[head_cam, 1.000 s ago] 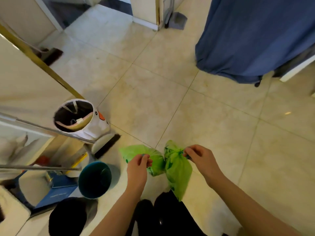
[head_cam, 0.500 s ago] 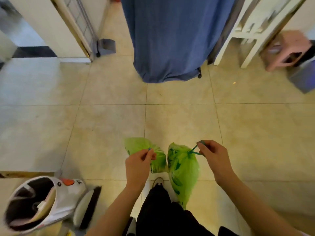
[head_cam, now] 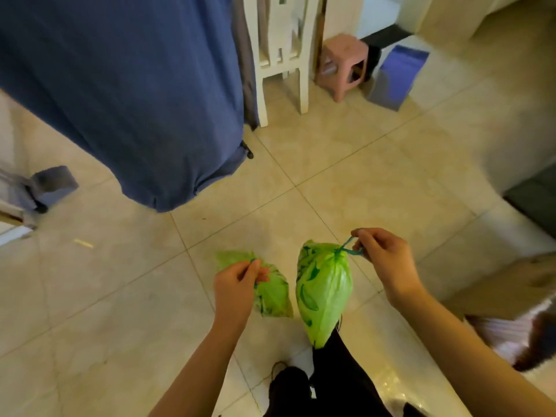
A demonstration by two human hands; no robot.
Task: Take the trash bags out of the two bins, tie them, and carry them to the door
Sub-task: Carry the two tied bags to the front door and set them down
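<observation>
Right hand (head_cam: 383,263) pinches the larger green bag's (head_cam: 323,293) drawstring, bag hanging below-left; left hand (head_cam: 237,284) grips the smaller bag (head_cam: 272,296).

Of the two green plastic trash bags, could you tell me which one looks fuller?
The green plastic bag hanging from the right hand; the left hand's bag is smaller.
</observation>
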